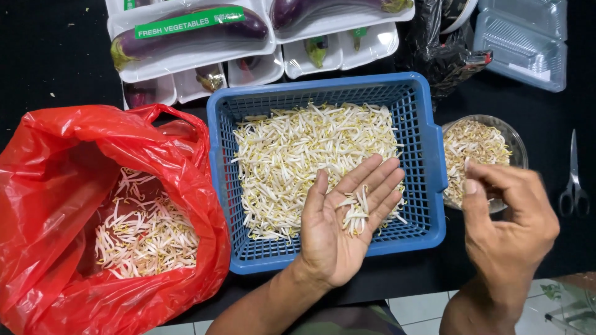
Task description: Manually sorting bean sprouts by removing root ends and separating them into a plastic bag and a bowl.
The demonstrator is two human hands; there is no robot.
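Observation:
My left hand lies palm up over the front right part of a blue plastic basket, with a small bunch of bean sprouts resting on its fingers. The basket holds a heap of white bean sprouts. My right hand hovers at the near edge of a clear round bowl of sprout bits, thumb and fingers pinched together; what they pinch is too small to tell. A red plastic bag at the left lies open with more sprouts inside.
White foam trays with wrapped purple eggplants line the back. A black plastic bag and clear plastic lidded boxes sit at the back right. Scissors lie at the right edge. The tabletop is black; floor tiles show below.

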